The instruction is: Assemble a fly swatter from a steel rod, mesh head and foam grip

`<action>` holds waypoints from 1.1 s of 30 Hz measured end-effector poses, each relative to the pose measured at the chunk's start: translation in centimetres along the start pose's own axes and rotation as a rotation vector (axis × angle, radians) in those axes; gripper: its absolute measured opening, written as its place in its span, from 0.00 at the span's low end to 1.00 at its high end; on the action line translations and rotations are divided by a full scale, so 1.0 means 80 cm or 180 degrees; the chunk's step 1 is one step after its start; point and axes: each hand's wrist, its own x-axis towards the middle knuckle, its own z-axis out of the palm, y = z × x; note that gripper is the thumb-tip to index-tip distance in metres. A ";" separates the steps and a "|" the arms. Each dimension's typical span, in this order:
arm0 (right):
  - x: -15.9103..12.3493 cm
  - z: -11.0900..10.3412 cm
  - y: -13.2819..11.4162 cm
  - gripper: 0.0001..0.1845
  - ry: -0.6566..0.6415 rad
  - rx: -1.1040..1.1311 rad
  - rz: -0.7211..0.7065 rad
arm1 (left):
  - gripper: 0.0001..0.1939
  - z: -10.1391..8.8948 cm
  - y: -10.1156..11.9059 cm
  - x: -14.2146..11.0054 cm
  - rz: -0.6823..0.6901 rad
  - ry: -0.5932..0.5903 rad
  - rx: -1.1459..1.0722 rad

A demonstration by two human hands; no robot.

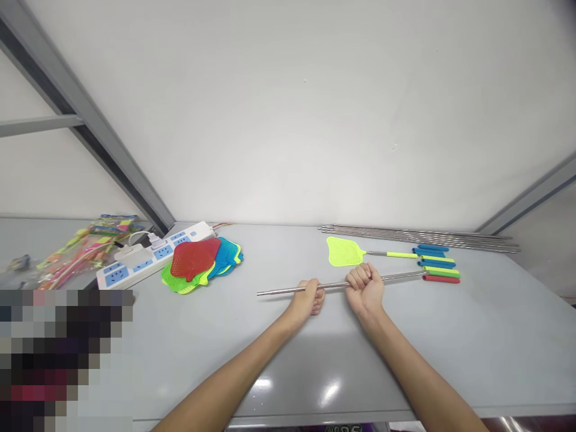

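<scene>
Both my hands are closed in fists around a thin steel rod (279, 290) that lies level above the grey table (495, 336). My left hand (308, 298) grips it near the middle, and my right hand (364, 287) grips it a short way to the right. The rod's right end reaches a green handle (441, 272) among several coloured handles (434, 259). Beyond my hands lies a lime-green fly swatter (344, 252) with a steel and yellow-green shaft. Neither hand touches it.
Loose red, green and blue swatter heads (200, 264) overlap at the left, next to a white power strip (153, 255) with a plug in it. Several steel rods (418, 238) lie along the back. Bright packets (90, 255) sit further left, and a blurred patch covers the lower left.
</scene>
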 end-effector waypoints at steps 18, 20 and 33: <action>-0.024 0.022 0.005 0.16 -0.0225 -0.0253 -0.0238 | 0.18 -0.003 0.002 -0.004 -0.0001 -0.0245 -0.0514; -0.025 0.024 0.004 0.16 -0.0258 -0.0285 -0.0239 | 0.18 -0.005 0.003 -0.003 -0.0050 -0.0250 -0.0530; -0.025 0.038 0.000 0.17 -0.0266 -0.0379 -0.0257 | 0.35 0.010 0.013 -0.017 -0.0264 -0.0816 0.0341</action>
